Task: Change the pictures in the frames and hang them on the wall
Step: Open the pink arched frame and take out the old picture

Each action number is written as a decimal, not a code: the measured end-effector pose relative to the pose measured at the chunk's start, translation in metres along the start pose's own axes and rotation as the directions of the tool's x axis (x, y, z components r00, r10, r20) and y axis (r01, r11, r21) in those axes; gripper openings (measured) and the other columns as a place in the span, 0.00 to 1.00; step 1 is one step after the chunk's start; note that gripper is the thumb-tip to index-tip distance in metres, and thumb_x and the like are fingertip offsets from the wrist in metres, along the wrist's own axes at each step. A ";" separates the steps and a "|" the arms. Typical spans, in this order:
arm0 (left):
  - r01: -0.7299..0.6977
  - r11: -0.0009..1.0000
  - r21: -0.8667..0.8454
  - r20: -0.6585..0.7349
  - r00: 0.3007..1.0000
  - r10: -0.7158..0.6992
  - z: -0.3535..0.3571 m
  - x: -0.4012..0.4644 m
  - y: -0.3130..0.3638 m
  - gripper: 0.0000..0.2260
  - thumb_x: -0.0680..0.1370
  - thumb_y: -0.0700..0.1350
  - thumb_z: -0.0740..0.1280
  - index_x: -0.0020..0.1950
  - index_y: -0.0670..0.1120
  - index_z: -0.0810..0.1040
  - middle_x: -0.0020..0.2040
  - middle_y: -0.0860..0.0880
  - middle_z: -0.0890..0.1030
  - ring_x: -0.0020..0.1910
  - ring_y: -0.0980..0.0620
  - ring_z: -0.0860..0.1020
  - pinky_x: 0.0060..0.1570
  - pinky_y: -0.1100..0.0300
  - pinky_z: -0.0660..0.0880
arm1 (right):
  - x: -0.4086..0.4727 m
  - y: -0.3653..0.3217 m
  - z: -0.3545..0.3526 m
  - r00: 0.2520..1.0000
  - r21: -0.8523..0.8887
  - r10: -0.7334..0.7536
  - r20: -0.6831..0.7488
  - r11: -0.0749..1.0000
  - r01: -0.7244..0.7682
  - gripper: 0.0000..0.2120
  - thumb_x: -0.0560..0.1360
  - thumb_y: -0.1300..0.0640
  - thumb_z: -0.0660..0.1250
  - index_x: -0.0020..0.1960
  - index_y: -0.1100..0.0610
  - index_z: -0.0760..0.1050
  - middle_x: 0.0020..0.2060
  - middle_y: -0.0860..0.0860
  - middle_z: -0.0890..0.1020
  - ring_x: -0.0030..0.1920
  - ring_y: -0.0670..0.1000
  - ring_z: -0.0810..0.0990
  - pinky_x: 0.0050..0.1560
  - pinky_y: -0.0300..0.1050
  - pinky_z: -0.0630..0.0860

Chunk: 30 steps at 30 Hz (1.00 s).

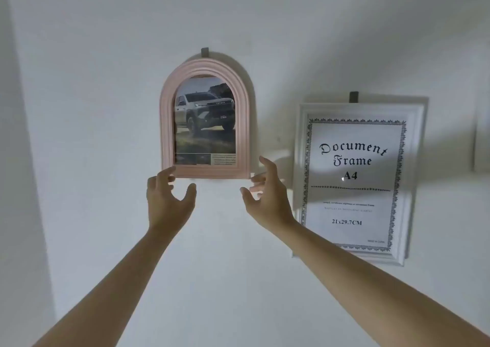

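A pink arched frame point(205, 120) hangs on the white wall from a grey hook point(205, 52). It holds a picture of a grey pickup truck. My left hand point(169, 201) is just under the frame's lower left corner, fingers spread, fingertips at the bottom edge. My right hand point(265, 195) is under the lower right corner, fingers apart, with fingertips close to the corner. Neither hand grips the frame. To the right hangs a white rectangular frame point(358, 182) on a second grey hook point(353, 97), showing a "Document Frame A4" insert sheet.
The white wall point(106, 81) fills the view. A wall corner runs down the far left. A faint pale rectangular shape shows at the far right edge point(481, 140).
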<state>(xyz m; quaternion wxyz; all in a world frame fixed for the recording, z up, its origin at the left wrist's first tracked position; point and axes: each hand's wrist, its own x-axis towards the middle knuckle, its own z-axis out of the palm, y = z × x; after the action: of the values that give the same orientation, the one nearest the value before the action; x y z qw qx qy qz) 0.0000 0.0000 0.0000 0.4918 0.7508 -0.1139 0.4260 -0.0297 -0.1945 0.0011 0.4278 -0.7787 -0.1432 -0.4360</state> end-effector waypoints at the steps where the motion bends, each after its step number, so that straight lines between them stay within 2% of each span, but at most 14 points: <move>1: 0.011 1.000 0.013 0.001 1.000 -0.011 -0.003 0.006 -0.007 0.26 0.71 0.45 0.72 0.66 0.48 0.68 0.61 0.43 0.70 0.57 0.45 0.73 0.58 0.50 0.72 | 0.004 0.001 0.002 1.000 0.014 -0.010 -0.015 1.000 0.011 0.36 0.70 0.58 0.72 0.72 0.52 0.58 0.45 0.48 0.76 0.43 0.49 0.79 0.44 0.43 0.77; 3: 0.053 0.998 0.018 0.038 0.998 -0.053 -0.008 0.017 -0.020 0.30 0.71 0.46 0.73 0.69 0.52 0.65 0.66 0.45 0.66 0.63 0.43 0.70 0.63 0.47 0.69 | 0.011 0.005 0.008 0.998 -0.010 -0.041 -0.051 0.999 0.040 0.38 0.69 0.58 0.73 0.73 0.52 0.57 0.44 0.48 0.75 0.43 0.49 0.78 0.44 0.46 0.78; 5: 0.068 0.996 -0.058 0.113 0.992 -0.061 -0.011 0.026 -0.029 0.32 0.71 0.45 0.72 0.71 0.56 0.61 0.68 0.48 0.66 0.63 0.47 0.71 0.63 0.49 0.70 | 0.019 0.010 0.014 0.995 -0.035 -0.082 -0.059 0.996 0.080 0.39 0.68 0.57 0.74 0.73 0.52 0.57 0.44 0.48 0.75 0.40 0.49 0.78 0.41 0.46 0.78; 8: 0.012 0.985 -0.170 0.152 0.988 0.014 -0.009 0.036 -0.031 0.33 0.72 0.42 0.72 0.72 0.56 0.60 0.61 0.51 0.73 0.54 0.54 0.76 0.53 0.60 0.73 | 0.027 0.011 0.021 0.985 -0.054 -0.168 -0.050 0.985 0.165 0.40 0.69 0.54 0.75 0.74 0.53 0.57 0.51 0.50 0.77 0.38 0.48 0.78 0.38 0.45 0.79; 12: -0.004 0.976 -0.219 0.107 0.994 0.029 -0.006 0.045 -0.033 0.33 0.72 0.41 0.72 0.71 0.57 0.62 0.56 0.52 0.75 0.50 0.59 0.78 0.47 0.67 0.73 | 0.033 0.013 0.028 0.980 -0.022 -0.186 -0.070 0.983 0.185 0.39 0.69 0.53 0.74 0.74 0.53 0.58 0.52 0.49 0.79 0.38 0.48 0.77 0.39 0.43 0.79; 15: -0.013 0.973 -0.231 0.094 0.995 0.036 -0.006 0.046 -0.034 0.33 0.72 0.42 0.73 0.71 0.59 0.62 0.56 0.53 0.75 0.49 0.58 0.78 0.48 0.66 0.74 | 0.037 0.014 0.029 0.984 -0.002 -0.164 -0.073 0.986 0.164 0.40 0.69 0.55 0.75 0.74 0.53 0.59 0.56 0.51 0.79 0.45 0.49 0.79 0.44 0.39 0.78; 18: -0.024 0.973 -0.229 0.077 0.996 0.042 -0.009 0.046 -0.031 0.33 0.71 0.43 0.73 0.70 0.60 0.63 0.56 0.53 0.76 0.49 0.59 0.78 0.47 0.65 0.75 | 0.041 0.010 0.026 0.990 0.080 -0.126 -0.060 0.988 0.131 0.41 0.68 0.56 0.76 0.74 0.52 0.59 0.59 0.52 0.78 0.55 0.53 0.78 0.51 0.41 0.78; 22: -0.041 0.970 -0.240 0.071 0.996 0.060 -0.022 0.039 -0.018 0.34 0.70 0.43 0.74 0.70 0.60 0.62 0.56 0.55 0.75 0.51 0.59 0.77 0.48 0.62 0.75 | 0.038 -0.011 0.010 0.989 0.106 -0.143 -0.046 0.983 0.147 0.42 0.67 0.56 0.77 0.74 0.48 0.58 0.52 0.43 0.78 0.45 0.42 0.76 0.43 0.32 0.75; 25: -0.064 0.964 -0.259 0.152 0.983 0.106 -0.040 0.029 -0.008 0.38 0.67 0.41 0.76 0.70 0.58 0.60 0.55 0.61 0.72 0.53 0.60 0.75 0.46 0.66 0.72 | 0.026 -0.026 -0.007 0.990 0.148 -0.134 0.037 0.981 0.127 0.46 0.65 0.60 0.77 0.73 0.41 0.54 0.50 0.37 0.74 0.45 0.42 0.75 0.40 0.34 0.76; 27: -0.052 0.958 -0.281 0.228 0.966 0.119 -0.052 0.018 0.001 0.41 0.66 0.42 0.77 0.70 0.59 0.57 0.56 0.61 0.71 0.53 0.57 0.76 0.42 0.68 0.76 | 0.014 -0.032 -0.018 0.990 0.185 -0.104 0.100 0.979 0.084 0.49 0.65 0.64 0.77 0.71 0.36 0.52 0.51 0.36 0.72 0.47 0.44 0.76 0.42 0.37 0.77; 30: -0.018 0.957 -0.288 0.345 0.931 0.122 -0.069 -0.003 0.012 0.44 0.64 0.44 0.78 0.70 0.63 0.54 0.58 0.61 0.69 0.53 0.54 0.76 0.38 0.66 0.79 | -0.005 -0.038 -0.035 0.982 0.196 -0.064 0.178 0.980 0.028 0.50 0.65 0.65 0.76 0.72 0.36 0.50 0.53 0.37 0.70 0.47 0.50 0.76 0.42 0.41 0.79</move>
<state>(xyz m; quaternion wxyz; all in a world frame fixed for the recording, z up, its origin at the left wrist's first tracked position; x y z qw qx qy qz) -0.0451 0.0508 0.0153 0.5483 0.7341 -0.2878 0.2786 -0.0753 -0.1989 0.0265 0.4760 -0.7669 -0.2416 -0.3562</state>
